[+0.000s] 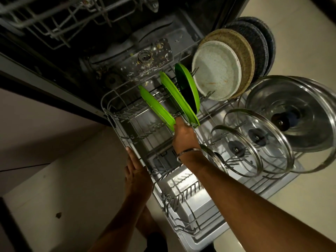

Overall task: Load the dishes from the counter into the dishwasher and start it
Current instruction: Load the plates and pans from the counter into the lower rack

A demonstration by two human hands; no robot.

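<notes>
The dishwasher's lower rack (116,124) is pulled out over the open door. Three green plates stand on edge in its tines. My right hand (182,132) grips the lower rim of the nearest green plate (156,108), close to the middle green plate (179,99). A third green plate (189,88) stands behind them. My left hand (135,168) rests with straight fingers on the rack's left rim. A pale speckled plate (216,71), a tan plate (241,50) and dark plates (260,42) stand at the rack's far right.
Glass lids (254,142) and a steel lid (298,113) stand in the rack's right side. The upper rack (54,24) hangs above at top left. The tub floor (145,57) holds food scraps. The open door (190,211) lies below the rack; pale floor tiles surround it.
</notes>
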